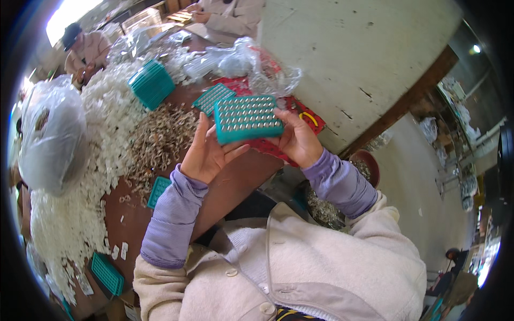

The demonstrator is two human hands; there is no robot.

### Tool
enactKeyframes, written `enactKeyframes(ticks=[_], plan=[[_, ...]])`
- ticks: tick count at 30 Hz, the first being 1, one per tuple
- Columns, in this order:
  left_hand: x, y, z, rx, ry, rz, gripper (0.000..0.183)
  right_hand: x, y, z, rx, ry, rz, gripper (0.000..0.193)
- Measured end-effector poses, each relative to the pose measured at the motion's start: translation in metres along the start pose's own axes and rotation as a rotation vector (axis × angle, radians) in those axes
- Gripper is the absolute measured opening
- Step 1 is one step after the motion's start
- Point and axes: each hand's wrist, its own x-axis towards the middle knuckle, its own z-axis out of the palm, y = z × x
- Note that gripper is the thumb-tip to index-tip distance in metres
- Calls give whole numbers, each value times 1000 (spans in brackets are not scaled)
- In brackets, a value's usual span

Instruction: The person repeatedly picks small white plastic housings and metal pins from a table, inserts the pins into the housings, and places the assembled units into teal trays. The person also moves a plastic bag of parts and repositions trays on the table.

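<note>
Teal tray point(248, 119) up off the worktop point(235, 182), long axis crossways between both hands: left hand point(206, 155) cups its near-left corner, right hand point(297, 140) pinches the right end

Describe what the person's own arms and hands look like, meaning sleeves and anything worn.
Both forearms wear ribbed lavender knit sleeves, the left sleeve and the right sleeve, ending in snug cuffs at the wrists. Over them sits a cream fleece jacket with round buttons down the front. The left hand and right hand are bare, with no gloves; no rings or watch show.
</note>
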Motion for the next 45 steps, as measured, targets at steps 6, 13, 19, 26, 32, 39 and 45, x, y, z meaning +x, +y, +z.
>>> enactKeyframes(ticks=[6, 13, 19, 26, 32, 39, 45], plan=[[-109, -10, -3, -138, 351, 208, 70, -7, 64, 57, -81, -207, 291, 24], [-206, -11, -19, -195, 657, 513, 58, 142, 95, 68, -1316, -470, -667, 17], [-229, -3, -37, -199, 692, 610, 56, 271, 83, 41, -1836, -325, -516, 18], [-217, 4, -49, -235, 700, 608, 59, 308, 80, 26, -1822, -250, -235, 20], [-204, 11, -51, -261, 648, 604, 61, 312, 82, 27, -1978, -221, -255, 23], [-198, 11, -53, -267, 673, 612, 62, 315, 84, 30, -2010, -229, -290, 24], [-203, 13, -63, -244, 666, 600, 62, 312, 85, 39, -2042, -173, -300, 24]])
